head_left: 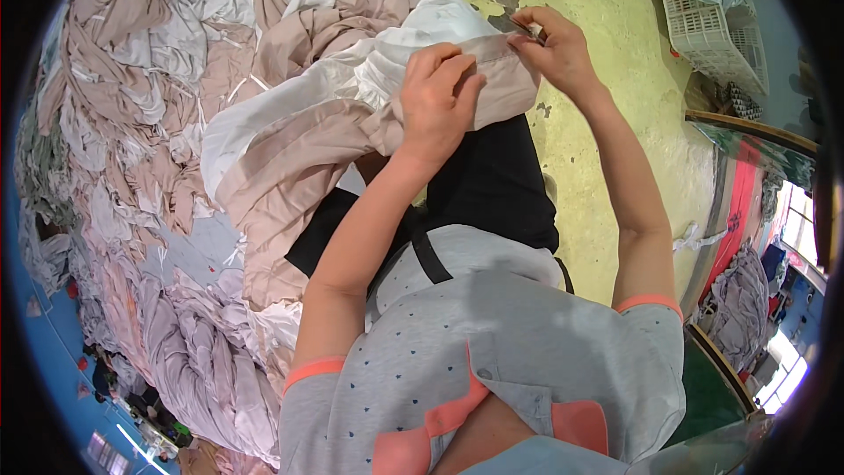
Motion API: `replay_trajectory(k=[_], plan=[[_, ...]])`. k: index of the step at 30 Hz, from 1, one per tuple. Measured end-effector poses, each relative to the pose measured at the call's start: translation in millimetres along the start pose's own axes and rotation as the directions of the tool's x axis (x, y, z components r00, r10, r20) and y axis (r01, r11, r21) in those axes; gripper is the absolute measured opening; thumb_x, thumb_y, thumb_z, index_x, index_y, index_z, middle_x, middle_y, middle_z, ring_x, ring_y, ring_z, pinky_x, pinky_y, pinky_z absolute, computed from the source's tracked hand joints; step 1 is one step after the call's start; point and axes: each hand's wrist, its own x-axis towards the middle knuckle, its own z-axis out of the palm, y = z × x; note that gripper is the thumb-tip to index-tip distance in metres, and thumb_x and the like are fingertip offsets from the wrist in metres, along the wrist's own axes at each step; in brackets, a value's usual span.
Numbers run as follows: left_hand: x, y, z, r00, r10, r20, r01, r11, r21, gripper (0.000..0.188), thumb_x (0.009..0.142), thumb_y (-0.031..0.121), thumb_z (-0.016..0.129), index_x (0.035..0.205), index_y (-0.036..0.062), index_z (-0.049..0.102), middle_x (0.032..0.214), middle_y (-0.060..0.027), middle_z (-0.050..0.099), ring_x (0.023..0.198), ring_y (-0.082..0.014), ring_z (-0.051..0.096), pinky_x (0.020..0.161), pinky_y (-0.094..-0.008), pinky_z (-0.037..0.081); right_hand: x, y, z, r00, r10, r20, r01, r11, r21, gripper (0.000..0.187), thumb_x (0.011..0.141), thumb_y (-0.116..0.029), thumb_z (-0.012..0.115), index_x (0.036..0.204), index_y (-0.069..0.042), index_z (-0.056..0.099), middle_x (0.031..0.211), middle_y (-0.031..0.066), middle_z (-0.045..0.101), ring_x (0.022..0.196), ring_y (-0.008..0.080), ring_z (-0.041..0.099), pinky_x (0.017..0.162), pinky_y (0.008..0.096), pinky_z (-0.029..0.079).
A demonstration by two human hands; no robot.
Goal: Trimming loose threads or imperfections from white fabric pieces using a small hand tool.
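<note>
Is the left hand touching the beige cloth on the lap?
Touching. The head view shows the left hand pressed flat on the beige cloth, fingers curled over its folded edge, no gap between them.

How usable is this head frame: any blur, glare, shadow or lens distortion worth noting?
Head view: strong fisheye bending with a black rim; even daylight, soft shadow over the lap; both hands and the beige-and-white cloth are sharp; the window at right is blown out; the fabric pile smears toward the edge.
</note>
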Motion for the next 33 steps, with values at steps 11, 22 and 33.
replay_trajectory(k=[11, 22, 33], plan=[[-3.9, -21.6, 21.1, 0.992, -0.122, -0.032, 0.124, 0.989, 0.082, 0.051, 0.070, 0.013, 0.078, 0.119, 0.0093, 0.065, 0.148, -0.0168, 0.042, 0.139, -0.0418, 0.033, 0.112, -0.0483, 0.029, -20.4, -27.0, 15.9, 0.996, 0.021, 0.090, -0.041, 0.972, 0.232, 0.019, 0.079, 0.001, 0.072, 0.098, -0.001, 0.068, 0.086, 0.0049, 0.063, 0.076, 0.0133, 0.058, 0.067, 0.0254, 0.047], [-2.8, -16.0, 22.0, 0.984, -0.177, 0.026, 0.173, 0.979, 0.107, 0.053, 0.075, 0.009, 0.076, 0.125, 0.0088, 0.062, 0.153, -0.0184, 0.034, 0.143, -0.0352, 0.028, 0.115, -0.0441, 0.028, -29.0, -1.1, 12.3, 1.000, -0.021, -0.020, 0.023, 0.997, 0.078, 0.010, 0.081, 0.001, 0.067, 0.087, -0.002, 0.059, 0.081, 0.0035, 0.060, 0.067, 0.0110, 0.054, 0.061, 0.0243, 0.045], [-2.3, -15.2, 25.0, 0.984, -0.177, 0.030, 0.173, 0.979, 0.111, 0.052, 0.075, 0.009, 0.076, 0.126, 0.0090, 0.063, 0.154, -0.0165, 0.033, 0.143, -0.0326, 0.029, 0.114, -0.0420, 0.030, -27.2, -25.2, 6.9, 0.971, 0.209, 0.113, -0.231, 0.944, 0.235, 0.014, 0.081, -0.003, 0.075, 0.092, 0.000, 0.067, 0.084, 0.0006, 0.063, 0.073, 0.0061, 0.056, 0.062, 0.0212, 0.045]])
